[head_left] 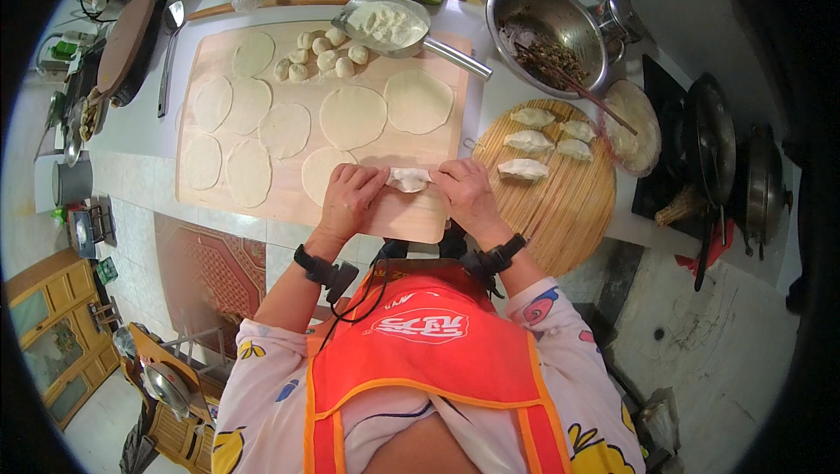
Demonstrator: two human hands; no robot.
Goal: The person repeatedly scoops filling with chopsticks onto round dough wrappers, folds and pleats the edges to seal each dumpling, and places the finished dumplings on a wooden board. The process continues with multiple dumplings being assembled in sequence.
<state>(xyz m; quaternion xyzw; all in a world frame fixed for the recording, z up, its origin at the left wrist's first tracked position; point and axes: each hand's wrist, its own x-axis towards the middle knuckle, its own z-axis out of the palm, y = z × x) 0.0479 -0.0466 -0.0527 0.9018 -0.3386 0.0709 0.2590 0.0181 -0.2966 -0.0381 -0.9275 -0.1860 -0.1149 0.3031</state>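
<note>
Between my two hands, over the front right part of the wooden board [289, 190], is a white folded dumpling [409, 179]. My left hand [354, 194] pinches its left end, and my right hand [466, 197] pinches the right end. Several round dough wrappers [353, 117] lie flat on the board; one near my left hand is partly covered by it. Small dough balls [326, 59] are grouped at the board's far side. To the right, several finished dumplings [528, 142] rest on a round slatted mat [569, 212].
A metal scoop of flour [385, 24] lies across the board's far edge. Behind the mat stands a steel bowl [547, 32] of dark filling with chopsticks [604, 109] in it. Black pans [709, 142] sit far right. A spatula [169, 59] lies left of the board.
</note>
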